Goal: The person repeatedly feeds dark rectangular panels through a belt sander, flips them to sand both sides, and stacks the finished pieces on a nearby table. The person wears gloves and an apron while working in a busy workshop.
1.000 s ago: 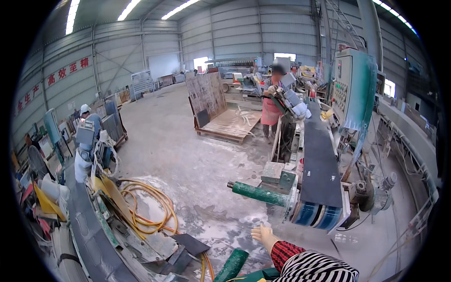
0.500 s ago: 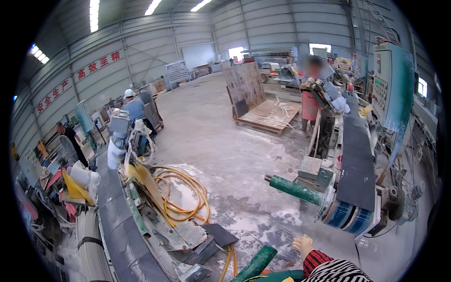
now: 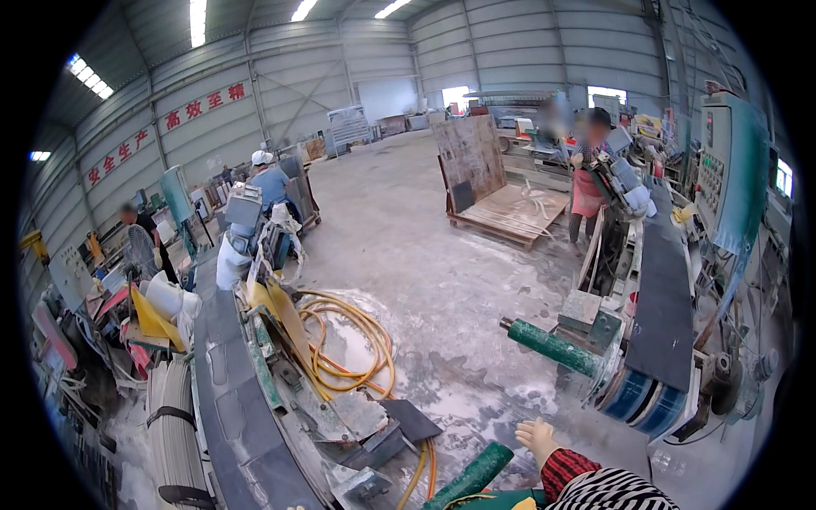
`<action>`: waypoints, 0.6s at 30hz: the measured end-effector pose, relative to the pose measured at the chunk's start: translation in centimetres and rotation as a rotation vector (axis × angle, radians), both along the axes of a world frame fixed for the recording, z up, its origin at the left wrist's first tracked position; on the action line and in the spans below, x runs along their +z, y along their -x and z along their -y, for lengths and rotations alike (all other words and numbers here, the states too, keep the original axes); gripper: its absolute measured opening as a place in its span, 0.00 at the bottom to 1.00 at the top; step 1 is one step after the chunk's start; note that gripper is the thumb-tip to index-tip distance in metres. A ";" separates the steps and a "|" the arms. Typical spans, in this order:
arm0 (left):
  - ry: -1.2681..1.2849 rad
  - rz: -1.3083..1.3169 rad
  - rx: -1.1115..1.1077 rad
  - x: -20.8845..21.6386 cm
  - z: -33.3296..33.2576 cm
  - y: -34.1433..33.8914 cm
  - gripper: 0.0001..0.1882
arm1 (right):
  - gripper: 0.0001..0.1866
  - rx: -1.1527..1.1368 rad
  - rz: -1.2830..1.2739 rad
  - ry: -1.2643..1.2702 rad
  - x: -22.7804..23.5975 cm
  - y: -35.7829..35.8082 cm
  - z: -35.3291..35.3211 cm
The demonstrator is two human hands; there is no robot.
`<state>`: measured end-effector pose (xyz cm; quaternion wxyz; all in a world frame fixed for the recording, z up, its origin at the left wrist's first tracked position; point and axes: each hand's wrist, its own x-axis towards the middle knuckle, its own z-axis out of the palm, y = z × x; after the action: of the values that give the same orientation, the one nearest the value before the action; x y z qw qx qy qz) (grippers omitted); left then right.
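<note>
Green tube (image 3: 480, 474) slanting up from the lower edge of the view, just right of the near end of the left conveyor (image 3: 242, 416); it is the thing nearest the person's right hand (image 3: 537, 439). That hand, in a red-checked cuff (image 3: 568, 469) and striped sleeve, is held out palm-down with fingers spread, gripping nothing, apart from the tube and short of the near end of the right conveyor (image 3: 659, 314), where a blue drum (image 3: 633, 398) shows. The left hand cannot be made out, so its grip cannot be told. By judgement, this is a pause between handlings: nothing is seen being lifted or carried, and how much is done or left cannot be read from the view. Past the left conveyor's right edge lies a coil of yellow hose (image 3: 365, 336); farther off, a co-worker in a pink apron (image 3: 586, 194) stands by the right conveyor's left edge. Compared with half a second ago, the view has swung slightly left, so the machines sit farther right, and the spread hand appears closer to the tube's upper end.
</note>
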<state>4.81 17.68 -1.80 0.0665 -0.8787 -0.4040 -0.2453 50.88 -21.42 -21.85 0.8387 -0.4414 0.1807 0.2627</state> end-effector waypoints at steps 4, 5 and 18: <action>0.028 -0.014 0.028 0.2 0.3 0.4 0.22 | 0.34 -0.003 0.085 0.182 2.3 0.4 -1.9; 0.032 -0.017 0.031 0.0 0.3 0.4 0.22 | 0.34 -0.014 0.076 0.195 2.6 0.3 -1.8; 0.113 0.003 0.014 0.4 0.9 0.2 0.23 | 0.36 -0.159 0.030 0.267 4.5 -0.4 -0.6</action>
<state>4.62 16.81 -1.36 0.0178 -0.8778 -0.4235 -0.2231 51.27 -20.87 -17.35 0.7933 -0.5373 0.2358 0.1626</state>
